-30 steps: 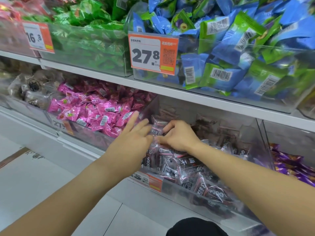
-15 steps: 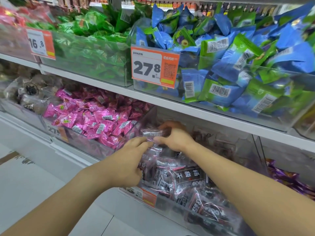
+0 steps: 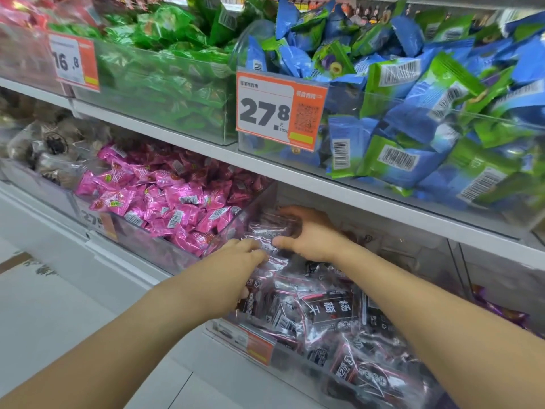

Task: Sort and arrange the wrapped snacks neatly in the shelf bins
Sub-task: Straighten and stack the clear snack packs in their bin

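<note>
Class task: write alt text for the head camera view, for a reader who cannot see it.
Two bare hands, left hand and right hand, hold clear packets of dark snacks in a lower shelf bin. Pink sweets fill the next bin; blue-green packets sit above.

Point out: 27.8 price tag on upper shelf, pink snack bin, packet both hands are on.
orange-and-white 27.8 price tag (image 3: 267, 112), head view, on its digits
clear bin of pink wrapped snacks (image 3: 165, 249), head view, front wall
clear dark-snack packet (image 3: 267, 236), head view, wrapper between hands

orange price tag (image 3: 280, 110), white floor (image 3: 44, 305)
</note>
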